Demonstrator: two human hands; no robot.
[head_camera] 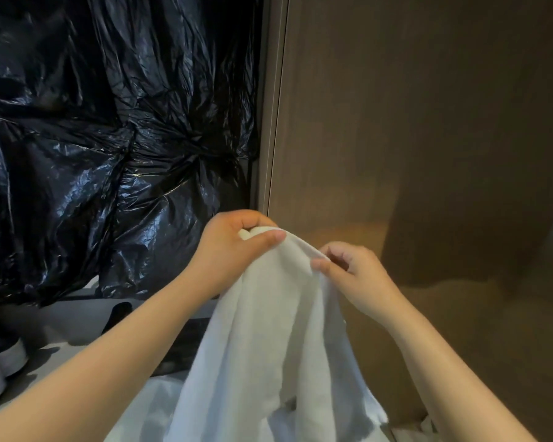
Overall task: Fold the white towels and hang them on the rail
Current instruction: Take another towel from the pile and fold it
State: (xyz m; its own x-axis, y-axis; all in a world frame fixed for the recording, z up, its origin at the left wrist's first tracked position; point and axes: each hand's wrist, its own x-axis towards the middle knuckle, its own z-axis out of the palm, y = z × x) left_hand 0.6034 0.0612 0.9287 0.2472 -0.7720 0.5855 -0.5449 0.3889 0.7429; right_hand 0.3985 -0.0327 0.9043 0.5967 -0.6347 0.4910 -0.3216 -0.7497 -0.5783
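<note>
**Hidden Bits**

The white towel (268, 346) is running off the bottom edge. The left hand (230, 250) is hiding fingertips behind the cloth. Grey round things (4, 362) at the left edge are looking too blurry to name.

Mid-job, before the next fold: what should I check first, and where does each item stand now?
1. Left hand grips the white towel at its top edge: ok.
2. Right hand pinches the same edge: ok.
3. Edge pulled straight between the hands: not ok, it bunches.
4. Towel's lower end hanging free: cannot tell, out of frame.
5. Rail in view: not ok, none seen.
</note>
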